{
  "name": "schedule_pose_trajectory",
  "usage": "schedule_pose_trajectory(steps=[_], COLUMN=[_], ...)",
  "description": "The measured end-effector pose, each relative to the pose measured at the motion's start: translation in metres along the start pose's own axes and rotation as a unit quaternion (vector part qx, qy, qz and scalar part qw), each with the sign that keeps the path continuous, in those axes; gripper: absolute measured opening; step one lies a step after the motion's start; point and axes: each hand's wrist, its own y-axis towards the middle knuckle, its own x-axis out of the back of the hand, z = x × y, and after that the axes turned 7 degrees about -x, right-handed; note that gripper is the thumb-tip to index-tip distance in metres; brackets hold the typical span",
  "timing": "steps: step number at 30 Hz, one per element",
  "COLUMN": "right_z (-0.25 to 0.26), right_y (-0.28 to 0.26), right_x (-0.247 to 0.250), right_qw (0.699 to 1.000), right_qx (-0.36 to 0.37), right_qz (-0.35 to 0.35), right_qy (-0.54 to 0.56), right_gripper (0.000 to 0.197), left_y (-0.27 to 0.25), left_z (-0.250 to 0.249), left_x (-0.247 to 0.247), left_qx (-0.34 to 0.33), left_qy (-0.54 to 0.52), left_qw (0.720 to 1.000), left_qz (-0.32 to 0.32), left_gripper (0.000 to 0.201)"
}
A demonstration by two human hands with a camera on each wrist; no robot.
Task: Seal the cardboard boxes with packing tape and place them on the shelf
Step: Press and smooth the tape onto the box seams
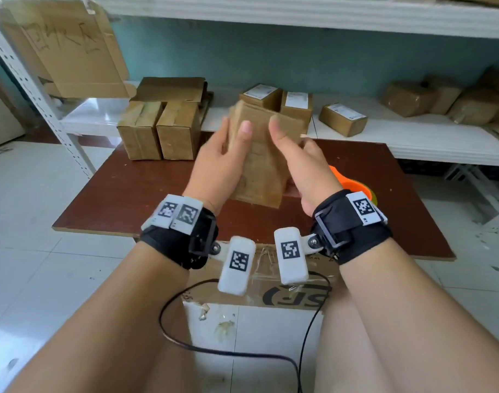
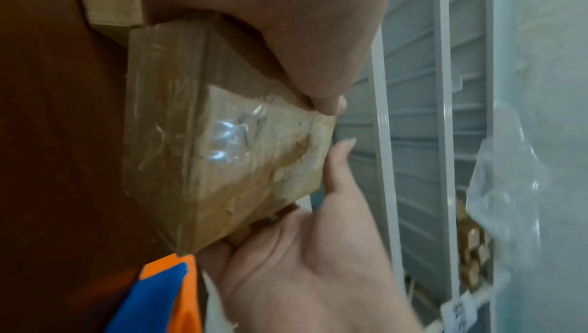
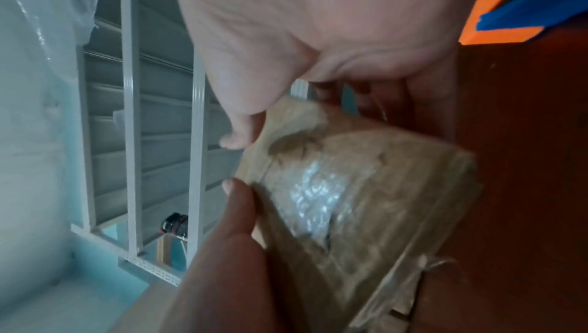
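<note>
Here, from my remote seat, both hands are up over the brown table [image 1: 129,194] with one small cardboard box [image 1: 259,165] between them. The box is wrapped in glossy tape; the wrist views show the sheen on its upturned face [image 2: 229,142] [image 3: 321,195]. It is lifted clear of the tabletop and tilted, far end higher, blurred in the head view.

Left hand [image 1: 220,163]: thumb laid along the box's near face, fingers out of sight behind its left side. Curled round it, holding.

Right hand [image 1: 302,165]: thumb on the box's top right edge, fingers wrapped underneath on the right side. Also holding. In the left wrist view the right palm [image 2: 302,263] cups the lower corner.

Other notes:
- Orange tape dispenser [image 1: 353,184] lies on the table just right of the right wrist, partly hidden; blue part visible in the wrist views [image 2: 152,295].
- Two taped boxes [image 1: 160,131] stand side by side at the table's far left corner, touching.
- White shelf [image 1: 412,137] behind the table carries three labelled boxes [image 1: 343,119] in the middle and more wrapped parcels [image 1: 441,97] at far right.
- A flattened carton [image 1: 72,49] hangs on the shelf upright at upper left.
- A black cable [image 1: 242,354] loops across the floor between my forearms.
</note>
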Motion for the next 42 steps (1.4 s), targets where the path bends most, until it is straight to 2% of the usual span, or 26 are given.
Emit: schedule_pose_trajectory(steps=[4, 7, 9, 11, 14, 16, 18, 21, 22, 24, 25, 27, 29, 31, 35, 36, 39, 40, 42], right_z=[-0.003, 0.005, 0.007, 0.003, 0.002, 0.005, 0.005, -0.001, -0.005, -0.013, -0.016, -0.023, -0.026, -0.027, -0.024, -0.022, -0.021, -0.020, -0.020], right_y=[-0.004, -0.002, -0.005, -0.010, -0.017, -0.022, -0.026, -0.029, -0.029, -0.025, -0.020, -0.012, -0.010, -0.010, -0.008, -0.007, 0.000, 0.001, 0.003], right_x=[0.007, 0.014, 0.019, 0.024, 0.027, 0.029, 0.033, 0.038, 0.038, 0.035, 0.035, 0.034, 0.030, 0.026, 0.022, 0.020, 0.016, 0.017, 0.019], right_qw=[0.992, 0.987, 0.991, 0.993, 0.974, 0.957, 0.939, 0.919, 0.923, 0.956, 0.972, 0.984, 0.981, 0.966, 0.958, 0.965, 0.987, 0.988, 0.987], right_qx=[0.059, 0.036, 0.015, 0.005, 0.063, 0.091, 0.108, 0.073, 0.062, 0.025, 0.001, -0.021, 0.010, 0.051, 0.083, 0.075, -0.009, -0.012, 0.023], right_qz=[-0.065, -0.080, -0.056, -0.023, -0.044, -0.044, -0.012, 0.039, 0.040, 0.008, -0.016, -0.045, -0.044, -0.019, 0.086, 0.081, -0.029, -0.046, -0.048], right_qy=[-0.095, -0.133, -0.121, -0.113, -0.212, -0.273, -0.327, -0.386, -0.379, -0.292, -0.235, -0.170, -0.191, -0.251, -0.262, -0.238, -0.157, -0.146, -0.154], right_gripper=[0.070, 0.083, 0.081, 0.090, 0.089, 0.090, 0.093, 0.108, 0.109, 0.102, 0.101, 0.103, 0.097, 0.087, 0.076, 0.078, 0.126, 0.133, 0.125], left_y=[-0.013, -0.014, -0.017, -0.021, -0.024, -0.024, -0.021, -0.018, -0.017, -0.017, -0.016, -0.015, -0.013, -0.009, -0.003, -0.001, -0.006, -0.009, -0.013], left_z=[0.001, -0.004, -0.012, -0.012, -0.008, -0.007, -0.005, 0.000, 0.000, -0.003, -0.005, -0.004, 0.001, 0.010, 0.015, 0.013, 0.002, -0.001, 0.001], left_x=[-0.013, -0.010, -0.008, -0.008, -0.012, -0.014, -0.014, -0.010, -0.009, -0.009, -0.009, -0.008, -0.008, -0.010, -0.011, -0.012, -0.017, -0.018, -0.021], left_qx=[-0.025, -0.004, -0.007, -0.008, -0.003, 0.011, 0.039, 0.070, 0.072, 0.058, 0.046, 0.029, 0.025, 0.037, 0.102, 0.111, 0.068, 0.035, -0.015], left_qy=[0.043, 0.024, 0.025, 0.032, 0.040, 0.014, -0.026, -0.037, -0.028, 0.008, 0.031, 0.065, 0.064, 0.057, 0.005, -0.002, -0.019, -0.013, 0.016], left_qw=[0.999, 1.000, 0.999, 0.997, 0.998, 1.000, 0.999, 0.997, 0.997, 0.996, 0.994, 0.988, 0.989, 0.993, 0.994, 0.993, 0.996, 0.997, 0.997], left_qz=[0.012, 0.016, 0.041, 0.070, 0.057, 0.016, -0.011, -0.006, 0.010, 0.065, 0.097, 0.135, 0.130, 0.096, 0.032, 0.032, 0.057, 0.067, 0.070], left_gripper=[0.060, 0.053, 0.057, 0.067, 0.074, 0.065, 0.054, 0.046, 0.040, 0.034, 0.035, 0.040, 0.043, 0.046, 0.064, 0.068, 0.060, 0.059, 0.069])
